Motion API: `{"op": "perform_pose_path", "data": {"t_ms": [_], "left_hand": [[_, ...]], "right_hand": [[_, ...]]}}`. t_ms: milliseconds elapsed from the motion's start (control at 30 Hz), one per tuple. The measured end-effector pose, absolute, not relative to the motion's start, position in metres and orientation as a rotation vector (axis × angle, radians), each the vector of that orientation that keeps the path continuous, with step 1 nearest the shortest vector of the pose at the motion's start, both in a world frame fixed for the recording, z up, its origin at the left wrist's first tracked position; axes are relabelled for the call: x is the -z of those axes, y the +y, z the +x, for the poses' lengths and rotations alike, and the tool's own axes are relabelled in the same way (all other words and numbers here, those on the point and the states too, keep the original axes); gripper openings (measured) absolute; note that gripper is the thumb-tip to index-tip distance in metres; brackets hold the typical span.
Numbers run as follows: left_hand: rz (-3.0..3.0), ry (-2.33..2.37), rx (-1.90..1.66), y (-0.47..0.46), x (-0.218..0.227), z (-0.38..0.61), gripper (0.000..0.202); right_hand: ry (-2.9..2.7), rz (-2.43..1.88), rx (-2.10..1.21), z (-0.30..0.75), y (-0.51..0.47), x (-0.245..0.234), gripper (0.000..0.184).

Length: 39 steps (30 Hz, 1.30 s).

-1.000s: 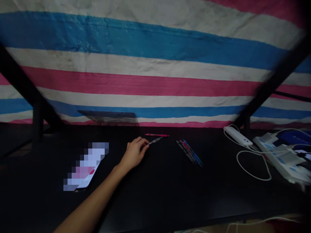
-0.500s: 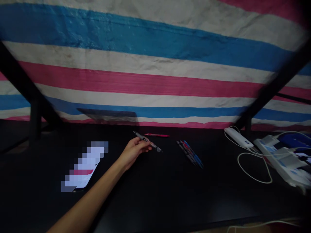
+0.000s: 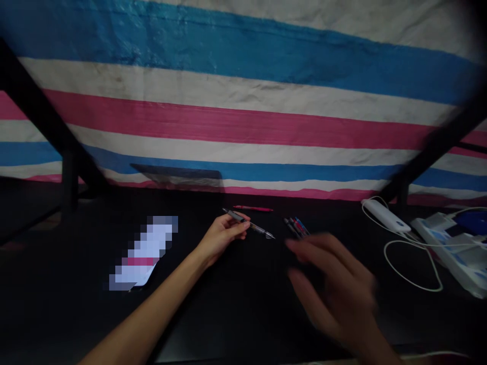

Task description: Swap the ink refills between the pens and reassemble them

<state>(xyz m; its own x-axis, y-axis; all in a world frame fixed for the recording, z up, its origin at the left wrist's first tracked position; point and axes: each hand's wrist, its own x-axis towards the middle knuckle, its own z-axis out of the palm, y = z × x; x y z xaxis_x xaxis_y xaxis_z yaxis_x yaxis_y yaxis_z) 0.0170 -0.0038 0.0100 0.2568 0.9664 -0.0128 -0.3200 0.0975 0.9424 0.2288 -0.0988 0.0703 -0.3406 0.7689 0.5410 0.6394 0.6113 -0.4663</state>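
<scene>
Between the thumb and fingers of my left hand (image 3: pixel 222 237) is a grey and clear pen (image 3: pixel 259 230), tilted with its tip to the right. My right hand (image 3: pixel 335 284) is blurred by motion; its thumb and fingers are apart and nothing shows between them. Just beyond it lies a small group of pens (image 3: pixel 296 226) in dark, red and blue, partly hidden by that hand. A red pen (image 3: pixel 253 208) lies by itself on the black table behind my left hand.
A lit phone (image 3: pixel 146 253), its screen pixelated, lies to the left. On the right are a white device (image 3: pixel 386 215) with a looped cable and a white power strip (image 3: pixel 452 253). A striped sheet (image 3: pixel 243 91) hangs behind the table, with dark bars at both sides.
My right hand has come into view from the lower right and now covers part of the pen group. My left hand still holds its pen, turned slightly. The whole view has shifted a little.
</scene>
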Motion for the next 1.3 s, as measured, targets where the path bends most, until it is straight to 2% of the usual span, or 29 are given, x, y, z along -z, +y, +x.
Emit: {"op": "perform_pose_path", "data": {"t_ms": [133, 267, 433, 533, 733, 900, 1033, 1167, 1300], "left_hand": [[0.993, 0.747, -1.138, -0.005, -0.012, 0.017, 0.022], [1.03, 0.796, -1.136, -0.005, -0.015, 0.015, 0.022], [1.129, 0.937, -1.21, 0.001, -0.014, 0.007, 0.025], [1.272, 1.031, -1.223, 0.006, -0.012, 0.003, 0.024], [1.632, 1.14, -1.203, 0.004, -0.008, 0.003, 0.021], [2.19, 1.262, -1.161, -0.001, -0.01, 0.003, 0.015], [2.692, 1.42, -0.849, -0.006, -0.013, 0.011, 0.018], [2.911, 1.636, -0.553, -0.012, -0.015, 0.022, 0.016], [2.977, 1.785, -0.533, -0.015, -0.012, 0.026, 0.019]], "right_hand": [[-2.117, -1.162, -0.373, 0.22, -0.041, -0.062, 0.021], [-2.052, -1.103, -0.921, 0.221, -0.002, -0.039, 0.026], [-1.714, -1.11, -1.2, 0.231, 0.006, -0.015, 0.024], [-1.546, -1.101, -1.328, 0.239, 0.006, -0.013, 0.025], [-1.179, -0.94, -1.789, 0.247, 0.007, -0.013, 0.025], [-1.144, -0.987, -1.782, 0.243, 0.006, -0.01, 0.018], [-1.143, -0.997, -1.794, 0.238, 0.002, -0.007, 0.021], [-1.147, -1.002, -1.783, 0.234, -0.003, -0.007, 0.021], [-1.208, -1.114, -1.904, 0.233, -0.006, -0.01, 0.029]]}}
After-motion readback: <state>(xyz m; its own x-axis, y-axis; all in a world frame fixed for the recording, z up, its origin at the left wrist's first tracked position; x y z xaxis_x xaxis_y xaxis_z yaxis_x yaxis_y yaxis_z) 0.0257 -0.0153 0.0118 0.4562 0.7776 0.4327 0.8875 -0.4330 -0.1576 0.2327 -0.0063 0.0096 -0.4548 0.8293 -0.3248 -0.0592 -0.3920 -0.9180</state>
